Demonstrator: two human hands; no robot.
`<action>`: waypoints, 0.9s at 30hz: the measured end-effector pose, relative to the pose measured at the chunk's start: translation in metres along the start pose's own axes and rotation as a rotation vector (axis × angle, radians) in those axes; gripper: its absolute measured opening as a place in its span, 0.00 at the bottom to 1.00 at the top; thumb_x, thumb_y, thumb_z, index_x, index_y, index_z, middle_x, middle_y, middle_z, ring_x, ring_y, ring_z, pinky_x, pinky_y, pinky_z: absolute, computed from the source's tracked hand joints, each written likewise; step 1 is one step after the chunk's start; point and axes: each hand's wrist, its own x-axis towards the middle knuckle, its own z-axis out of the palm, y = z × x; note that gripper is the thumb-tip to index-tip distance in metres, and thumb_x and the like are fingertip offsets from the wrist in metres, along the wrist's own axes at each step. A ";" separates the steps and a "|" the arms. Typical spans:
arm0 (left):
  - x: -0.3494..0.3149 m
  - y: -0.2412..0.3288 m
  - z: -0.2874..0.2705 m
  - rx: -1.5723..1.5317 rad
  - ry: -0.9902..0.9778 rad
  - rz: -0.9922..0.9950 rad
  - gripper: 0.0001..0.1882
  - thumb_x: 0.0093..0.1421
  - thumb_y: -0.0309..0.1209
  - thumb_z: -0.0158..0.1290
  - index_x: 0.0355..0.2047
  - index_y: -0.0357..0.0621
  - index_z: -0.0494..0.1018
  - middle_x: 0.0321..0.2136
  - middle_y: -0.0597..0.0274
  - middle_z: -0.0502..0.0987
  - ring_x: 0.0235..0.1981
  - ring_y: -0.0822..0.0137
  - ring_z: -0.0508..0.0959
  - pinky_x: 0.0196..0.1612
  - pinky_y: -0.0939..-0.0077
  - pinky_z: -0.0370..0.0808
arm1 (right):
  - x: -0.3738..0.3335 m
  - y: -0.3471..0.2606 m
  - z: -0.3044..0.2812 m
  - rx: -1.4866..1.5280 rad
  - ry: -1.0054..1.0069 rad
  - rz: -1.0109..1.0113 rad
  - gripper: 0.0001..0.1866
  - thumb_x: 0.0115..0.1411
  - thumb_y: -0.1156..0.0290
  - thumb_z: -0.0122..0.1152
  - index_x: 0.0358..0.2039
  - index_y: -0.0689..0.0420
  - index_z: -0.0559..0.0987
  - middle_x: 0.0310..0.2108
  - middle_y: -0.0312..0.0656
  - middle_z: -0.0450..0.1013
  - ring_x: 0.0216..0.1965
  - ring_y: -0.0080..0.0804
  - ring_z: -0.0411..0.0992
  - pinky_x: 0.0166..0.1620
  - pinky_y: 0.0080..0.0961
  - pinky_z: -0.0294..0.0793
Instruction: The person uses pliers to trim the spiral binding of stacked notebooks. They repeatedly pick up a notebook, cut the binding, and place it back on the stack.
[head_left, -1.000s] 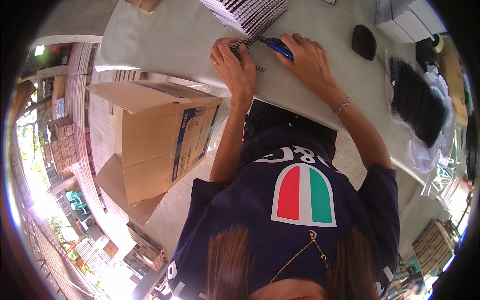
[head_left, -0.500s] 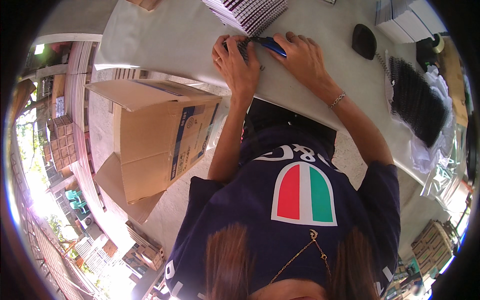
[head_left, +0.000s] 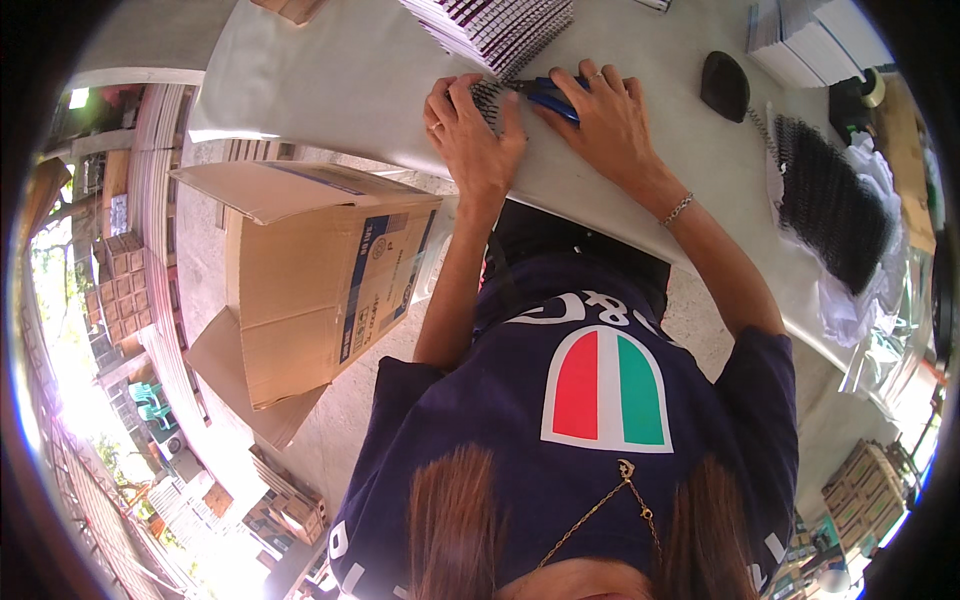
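My right hand (head_left: 605,125) is closed around a pair of blue-handled pliers (head_left: 553,98), whose handles are spread. The dark jaws point left, toward my other hand. My left hand (head_left: 475,140) curls over black spiral coil (head_left: 487,98), thumb on one side and fingers on the other; whether it is bound into a book is hidden. Right beyond both hands rises a stack of spiral-bound books (head_left: 490,35) with purple-dark edges and black coils.
A cardboard box (head_left: 300,290) with flaps out stands left, below the table edge. On the pale table (head_left: 320,80) to the right lie a dark rounded object (head_left: 726,86), a pile of black spiral coils (head_left: 835,205) on white plastic, and stacked white books (head_left: 800,50).
The pliers' handles have spread wider, and my right-hand fingers have lifted and shifted a little. My left hand has tilted slightly, showing more of the coil.
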 end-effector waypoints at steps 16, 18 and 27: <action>-0.003 0.000 0.005 0.156 -0.017 0.044 0.17 0.62 0.37 0.57 0.49 0.49 0.71 0.52 0.54 0.69 0.59 0.47 0.65 0.63 0.48 0.59 | 0.018 -0.009 -0.012 -0.032 -0.259 0.050 0.18 0.62 0.50 0.63 0.40 0.52 0.78 0.30 0.42 0.79 0.34 0.40 0.81 0.38 0.38 0.79; -0.005 0.001 0.005 0.141 -0.012 0.041 0.16 0.62 0.36 0.57 0.48 0.49 0.71 0.51 0.54 0.69 0.59 0.47 0.65 0.62 0.47 0.59 | 0.013 -0.002 -0.014 0.013 -0.241 0.073 0.20 0.63 0.48 0.62 0.42 0.52 0.79 0.30 0.44 0.79 0.35 0.41 0.81 0.38 0.40 0.79; -0.027 0.043 0.009 -0.100 -0.170 0.075 0.16 0.68 0.36 0.52 0.53 0.45 0.69 0.54 0.50 0.68 0.59 0.47 0.65 0.64 0.48 0.59 | -0.017 0.047 -0.047 -0.173 0.018 0.041 0.36 0.63 0.44 0.60 0.64 0.53 0.69 0.61 0.53 0.63 0.64 0.51 0.61 0.65 0.48 0.60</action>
